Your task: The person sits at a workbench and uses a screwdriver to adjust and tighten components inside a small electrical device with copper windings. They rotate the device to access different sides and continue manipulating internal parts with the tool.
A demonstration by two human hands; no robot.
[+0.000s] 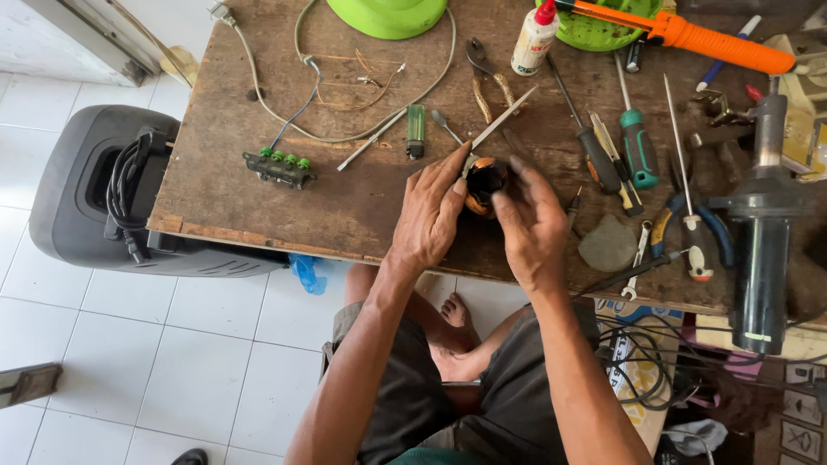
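Left hand (428, 215) and right hand (531, 226) close together, clamped round a small copper-wound motor coil (484, 182) above the near edge of the wooden table (224, 185). Likely compact, stiff, windings fragile; best gripped by the outer core. Screwdrivers (636, 142) right, lighter (415, 131) far left.

Small home repair workshop. Worn wooden bench (258, 189) sitting on white tiled floor (172, 362). Screwdrivers (637, 142), pliers (484, 73), tweezers, glue bottle (534, 39), heat gun (762, 232) lying scattered across top. Loose wires (345, 129) and green-buttoned switch block (280, 166) lying among them. Grey speaker (95, 198) standing beside bench. Person sitting barefoot, working at bench edge.
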